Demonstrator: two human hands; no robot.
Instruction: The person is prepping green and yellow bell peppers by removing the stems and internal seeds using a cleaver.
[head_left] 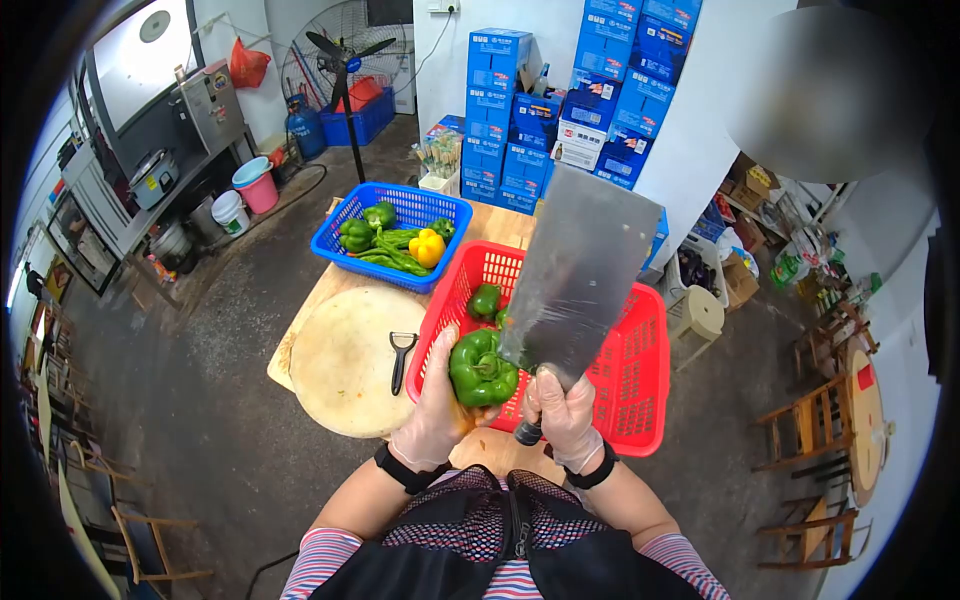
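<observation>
My left hand, in a clear glove, holds a green bell pepper with its stem side up. In my gloved right hand is the dark handle of a large cleaver, its broad blade raised and its lower corner close to the pepper; whether they touch I cannot tell. Both hands are over the near side of a red basket, where more green peppers lie, partly hidden by the blade.
A round cutting board with a black peeler lies at left. Behind it, a blue basket holds green peppers, long green chillies and a yellow pepper. Blue boxes are stacked beyond the table; a stool stands at right.
</observation>
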